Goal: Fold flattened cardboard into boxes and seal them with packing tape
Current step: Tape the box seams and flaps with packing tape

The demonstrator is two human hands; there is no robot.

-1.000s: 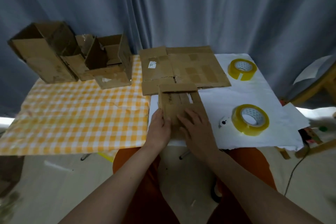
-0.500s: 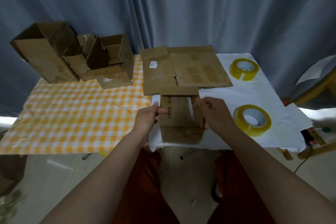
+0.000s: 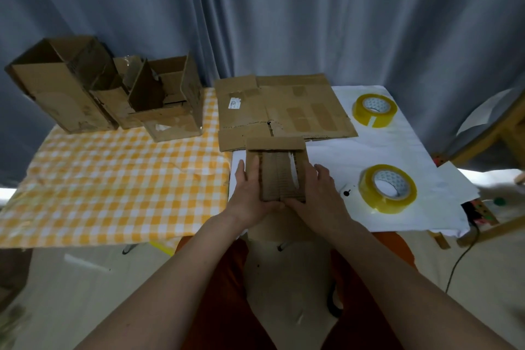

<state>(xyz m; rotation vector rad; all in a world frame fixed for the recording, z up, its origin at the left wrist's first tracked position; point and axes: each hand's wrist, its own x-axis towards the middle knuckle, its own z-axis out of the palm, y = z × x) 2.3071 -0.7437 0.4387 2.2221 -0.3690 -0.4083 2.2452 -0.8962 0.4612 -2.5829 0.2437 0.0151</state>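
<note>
Now small cardboard box (image 3: 279, 176) sits gripped between left hand (image 3: 250, 196) and right hand (image 3: 321, 196).

No text, brand or number can be read anywhere in the view. A small white label (image 3: 234, 102) sits on the flattened cardboard sheet (image 3: 284, 109) at the back of the table; it bears dark marks too small to make out. The small cardboard piece (image 3: 277, 172) held between the left hand (image 3: 250, 193) and the right hand (image 3: 321, 193) carries rows of faint dark print on its face, blurred beyond reading. The paper cores of the two tape rolls, near (image 3: 387, 188) and far (image 3: 374, 110), show a repeating grey pattern, illegible.
</note>
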